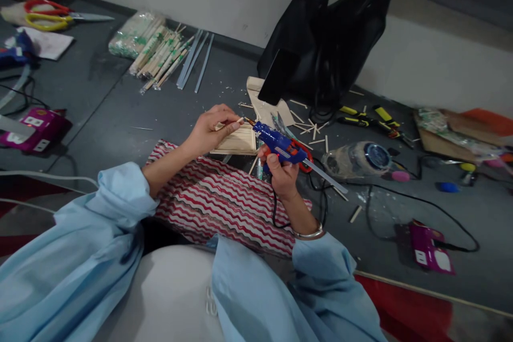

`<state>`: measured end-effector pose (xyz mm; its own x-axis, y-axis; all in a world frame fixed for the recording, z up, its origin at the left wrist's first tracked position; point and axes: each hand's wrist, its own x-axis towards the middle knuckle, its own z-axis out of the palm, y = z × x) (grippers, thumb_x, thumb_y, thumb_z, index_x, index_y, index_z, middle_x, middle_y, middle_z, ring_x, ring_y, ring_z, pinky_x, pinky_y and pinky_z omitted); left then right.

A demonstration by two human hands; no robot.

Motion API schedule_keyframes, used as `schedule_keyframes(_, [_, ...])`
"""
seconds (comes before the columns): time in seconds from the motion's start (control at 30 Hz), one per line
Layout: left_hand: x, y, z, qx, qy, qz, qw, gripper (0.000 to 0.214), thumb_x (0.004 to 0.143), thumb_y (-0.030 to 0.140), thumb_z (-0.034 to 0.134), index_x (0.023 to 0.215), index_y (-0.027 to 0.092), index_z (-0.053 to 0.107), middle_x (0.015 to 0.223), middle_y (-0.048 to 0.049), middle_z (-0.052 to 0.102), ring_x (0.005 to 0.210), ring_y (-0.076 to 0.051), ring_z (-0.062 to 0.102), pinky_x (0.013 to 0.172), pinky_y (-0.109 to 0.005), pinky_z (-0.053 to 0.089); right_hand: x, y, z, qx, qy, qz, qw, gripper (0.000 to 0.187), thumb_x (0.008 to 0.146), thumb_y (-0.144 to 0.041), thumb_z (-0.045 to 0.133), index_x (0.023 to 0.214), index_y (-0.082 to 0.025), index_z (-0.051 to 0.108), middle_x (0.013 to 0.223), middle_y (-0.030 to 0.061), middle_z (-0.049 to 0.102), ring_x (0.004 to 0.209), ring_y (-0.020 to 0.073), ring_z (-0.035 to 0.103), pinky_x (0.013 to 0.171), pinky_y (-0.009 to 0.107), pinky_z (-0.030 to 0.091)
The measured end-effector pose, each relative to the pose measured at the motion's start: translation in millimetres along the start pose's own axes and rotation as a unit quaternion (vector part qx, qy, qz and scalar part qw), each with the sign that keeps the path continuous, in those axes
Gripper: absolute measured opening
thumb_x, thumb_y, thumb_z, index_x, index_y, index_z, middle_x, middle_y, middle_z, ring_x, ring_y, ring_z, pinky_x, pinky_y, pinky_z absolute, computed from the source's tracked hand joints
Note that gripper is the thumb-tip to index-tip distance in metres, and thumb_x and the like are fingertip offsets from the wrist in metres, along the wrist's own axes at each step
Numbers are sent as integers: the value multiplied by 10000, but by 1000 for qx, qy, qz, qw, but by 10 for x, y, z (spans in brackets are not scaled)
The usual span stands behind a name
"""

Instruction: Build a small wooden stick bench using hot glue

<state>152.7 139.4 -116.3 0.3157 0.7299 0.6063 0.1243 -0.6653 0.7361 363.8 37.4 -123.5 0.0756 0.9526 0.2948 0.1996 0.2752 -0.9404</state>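
Head view: beside a flat pale wooden-slat panel (239, 141), the left hand (214, 127) pinches a small pale stick (240, 119); the right hand (282, 172) grips a blue plastic glue gun (277, 142). Grey tabletop (100, 136) stretches left of the panel; red-striped cloth (224, 203) borders its near side; black bag (296, 26) and clear plastic jar (342, 162) block its right.

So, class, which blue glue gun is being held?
The blue glue gun in the right hand, nozzle beside the left hand; the other glue gun, far left, shows no hand on it.
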Motion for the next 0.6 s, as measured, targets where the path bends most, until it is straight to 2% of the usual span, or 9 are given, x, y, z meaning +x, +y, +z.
schedule_keyframes(0.4, [-2, 1, -8, -5, -2, 0, 1000, 302, 949, 451, 622, 954, 183, 760, 898, -64, 723, 886, -153, 659, 809, -284, 516, 9, -1, -6, 4, 3, 9, 1000, 323, 902, -556, 633, 865, -246, 717, 804, 20, 691, 729, 180, 634, 763, 380, 522])
schedule_keyframes(0.6, [-3, 5, -4, -4, 1, 14, 1000, 271, 948, 421, 632, 942, 182, 759, 878, -59, 717, 874, -150, 658, 770, -272, 510, -10, 1, -16, -12, 8, 23, 1000, 338, 898, -569, 627, 867, -243, 711, 817, 28, 713, 760, 199, 659, 784, 392, 542])
